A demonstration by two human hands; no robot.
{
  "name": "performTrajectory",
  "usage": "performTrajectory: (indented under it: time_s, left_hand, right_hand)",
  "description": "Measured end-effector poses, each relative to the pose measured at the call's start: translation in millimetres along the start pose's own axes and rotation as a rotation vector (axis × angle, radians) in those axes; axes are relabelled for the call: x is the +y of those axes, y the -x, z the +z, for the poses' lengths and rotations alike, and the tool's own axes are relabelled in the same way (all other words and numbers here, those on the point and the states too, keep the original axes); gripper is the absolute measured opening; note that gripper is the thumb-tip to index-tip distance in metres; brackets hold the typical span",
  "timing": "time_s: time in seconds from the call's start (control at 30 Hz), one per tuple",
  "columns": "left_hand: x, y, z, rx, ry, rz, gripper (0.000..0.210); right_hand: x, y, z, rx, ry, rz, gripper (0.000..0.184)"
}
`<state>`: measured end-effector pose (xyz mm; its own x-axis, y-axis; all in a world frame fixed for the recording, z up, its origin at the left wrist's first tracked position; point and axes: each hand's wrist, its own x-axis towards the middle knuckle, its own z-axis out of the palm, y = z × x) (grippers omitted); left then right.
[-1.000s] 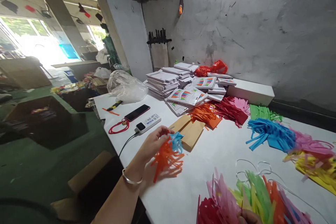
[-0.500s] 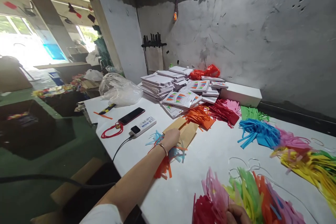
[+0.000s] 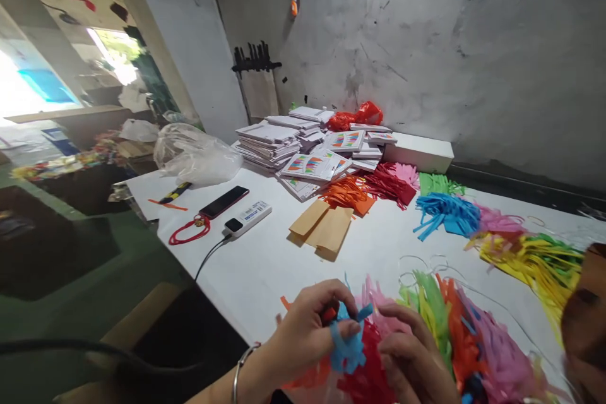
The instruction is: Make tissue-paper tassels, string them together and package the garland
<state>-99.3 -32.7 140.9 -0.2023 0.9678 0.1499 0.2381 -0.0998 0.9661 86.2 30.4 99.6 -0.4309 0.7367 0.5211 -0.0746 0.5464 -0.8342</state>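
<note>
Near the front of the white table, my left hand (image 3: 312, 328), with a bangle at the wrist, is closed on a light blue tissue-paper tassel (image 3: 348, 350). Orange strips (image 3: 310, 374) hang below that hand. Just to the right is my right hand (image 3: 416, 353), its fingers curved and apart, close to the blue tassel. Red fringe (image 3: 367, 366) and pink fringe (image 3: 372, 293) lie behind and between the hands. Green fringe (image 3: 435, 300), orange-red fringe (image 3: 464, 334) and purple-pink fringe (image 3: 502, 347) continue to the right, with a thin white string (image 3: 506, 312) nearby.
Folded brown paper (image 3: 326, 227) lies mid-table. Beyond are stacked white packets (image 3: 267, 142), a white box (image 3: 419, 151) and orange, dark red, blue (image 3: 449, 214) and yellow (image 3: 525, 259) tassel bundles. A phone (image 3: 225, 202), corded white device (image 3: 249, 219), cutter (image 3: 175, 192) and plastic bag (image 3: 194, 154) sit left.
My left hand has come back from the brown paper toward my right hand, bringing the light blue tassel and orange strips. My right hand has risen further into view. The view has shifted.
</note>
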Motion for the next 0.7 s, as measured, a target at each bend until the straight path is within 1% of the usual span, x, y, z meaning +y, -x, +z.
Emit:
performTrajectory:
  time_s: [0.07, 0.1, 0.17, 0.2, 0.3, 0.33, 0.37, 0.4, 0.43, 0.47, 0.5, 0.53, 0.6, 0.63, 0.7]
  left_hand:
    - [-3.7, 5.0, 17.3, -0.047, 0.043, -0.039, 0.016]
    - [-5.6, 6.8, 22.2, -0.062, 0.057, -0.057, 0.015]
    - [-7.5, 10.3, 22.3, -0.121, 0.043, -0.081, 0.009]
    - [-7.1, 12.2, 17.1, -0.197, 0.013, -0.079, 0.009]
    - [-1.6, 19.1, -12.7, -0.501, -0.140, -0.041, 0.030]
    - [0.3, 21.8, -23.1, -0.540, -0.200, -0.044, 0.034]
    - [1.7, 24.7, -31.2, -0.516, -0.251, -0.058, 0.035]
    - [2.3, 27.7, -35.5, -0.442, -0.279, -0.085, 0.034]
    - [2.0, 30.7, -35.2, -0.340, -0.278, -0.116, 0.031]
    - [0.9, 33.6, -30.1, -0.251, -0.237, -0.142, 0.029]
    - [-1.0, 36.3, -20.7, -0.197, -0.161, -0.164, 0.027]
    - [-3.5, 38.7, -8.1, -0.179, -0.060, -0.183, 0.027]
    - [-9.6, 42.7, 20.7, -0.212, 0.156, -0.216, 0.029]
    - [-12.8, 44.2, 33.9, -0.217, 0.251, -0.235, 0.029]
    - [-18.9, 46.9, 52.7, -0.206, 0.417, -0.296, 0.031]
  right_hand:
    - [-10.7, -6.9, -4.4, -0.095, -0.007, -0.005, 0.016]
    - [-14.7, -9.1, -6.4, -0.130, -0.011, 0.003, 0.013]
    - [-19.7, -9.6, -9.2, -0.140, -0.024, 0.048, 0.013]
    - [-20.9, -7.9, -9.9, -0.107, -0.038, 0.092, 0.013]
    - [-21.2, 2.9, -10.6, 0.057, -0.136, 0.293, 0.018]
    - [-20.9, 7.3, -10.7, 0.099, -0.182, 0.357, 0.021]
    - [-20.5, 11.6, -10.7, 0.124, -0.228, 0.411, 0.023]
    - [-20.1, 15.6, -10.8, 0.128, -0.272, 0.447, 0.025]
    - [-19.9, 19.1, -10.7, 0.110, -0.308, 0.466, 0.025]
    - [-20.0, 22.2, -10.3, 0.078, -0.334, 0.470, 0.025]
    - [-20.4, 25.0, -9.8, 0.035, -0.352, 0.463, 0.024]
    - [-21.2, 27.5, -9.0, -0.010, -0.362, 0.447, 0.023]
    - [-24.1, 32.4, -7.5, -0.060, -0.364, 0.433, 0.023]
    - [-26.0, 35.3, -7.1, -0.051, -0.354, 0.441, 0.024]
    - [-29.8, 42.7, -7.9, 0.037, -0.284, 0.461, 0.025]
